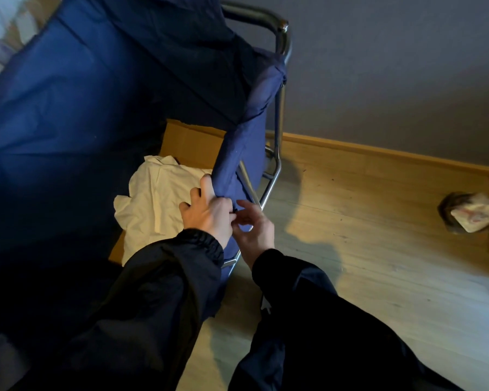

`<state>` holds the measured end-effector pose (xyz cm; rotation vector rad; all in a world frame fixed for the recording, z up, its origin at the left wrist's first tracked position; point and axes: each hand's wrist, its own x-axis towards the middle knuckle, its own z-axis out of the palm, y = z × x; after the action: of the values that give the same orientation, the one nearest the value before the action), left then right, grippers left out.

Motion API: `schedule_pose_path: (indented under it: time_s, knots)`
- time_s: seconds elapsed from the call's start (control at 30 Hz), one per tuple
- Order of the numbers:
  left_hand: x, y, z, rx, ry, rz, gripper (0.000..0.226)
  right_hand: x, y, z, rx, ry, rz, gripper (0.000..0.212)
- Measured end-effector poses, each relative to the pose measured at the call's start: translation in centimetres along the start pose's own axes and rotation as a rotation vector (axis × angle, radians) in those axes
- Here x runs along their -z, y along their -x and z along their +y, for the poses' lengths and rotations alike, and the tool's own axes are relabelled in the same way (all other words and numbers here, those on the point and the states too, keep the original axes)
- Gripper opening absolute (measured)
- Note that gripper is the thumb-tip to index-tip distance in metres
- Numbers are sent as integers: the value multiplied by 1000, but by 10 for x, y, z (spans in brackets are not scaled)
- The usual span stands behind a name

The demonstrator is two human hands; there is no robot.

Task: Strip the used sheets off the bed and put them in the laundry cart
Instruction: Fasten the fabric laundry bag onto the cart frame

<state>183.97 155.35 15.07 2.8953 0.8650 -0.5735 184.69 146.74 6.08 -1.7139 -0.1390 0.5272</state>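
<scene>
Down at the bottom of the laundry cart, white sheets lie crumpled on a cardboard panel, inside the blue bag walls, so this load looks delivered. The heap's long axis runs roughly from the far cardboard edge toward the person, slightly slanted. It has no clear head end, just a bunched wad. Left hand curls its fingers over the fabric-covered rim and grasps it, likely to steady the cart or hold the bag mouth open. That rim runs diagonally from the hands up to the far corner by the metal frame. Right hand sits just beside the left, on the outer side of the rim, fingers loosely bent near a small dark bit at the fabric edge. Cannot tell whether it pinches that bit or only touches it. Wooden floor and grey wall lie beyond, with a blurred object well apart on the floor.
</scene>
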Motion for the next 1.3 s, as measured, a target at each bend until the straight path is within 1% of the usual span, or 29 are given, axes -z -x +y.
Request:
schedule_pose_path:
  time_s: [0.17,0.3,0.47,0.6,0.67,0.8,1.03,1.13,1.23,1.3]
  knots:
    - [-3,3,-2,-22,-3,60,12,-3,-9,3,63,79,-26,51]
    - [-4,2,-3,-24,0,78,11,-1,-16,10,188,193,-35,44]
    - [-6,2,-5,-49,42,120,5,1,-13,18,254,172,-18,36]
    - [-6,2,-7,-72,98,135,2,5,-15,20,302,168,-38,41]
    - [-6,2,-10,-102,125,134,2,8,-18,18,375,209,-44,47]
    - [-8,0,-13,-138,144,139,4,11,-23,19,489,281,-82,50]
    - [-11,-2,-16,-184,154,168,5,11,-30,26,617,264,-115,40]
    - [-12,-3,-19,-211,173,157,6,12,-33,25,669,270,-139,39]
    - [-12,-6,-21,-227,213,152,8,13,-37,24,689,259,-125,43]
    - [-13,-5,-22,-231,230,169,8,11,-31,26,623,227,-81,54]
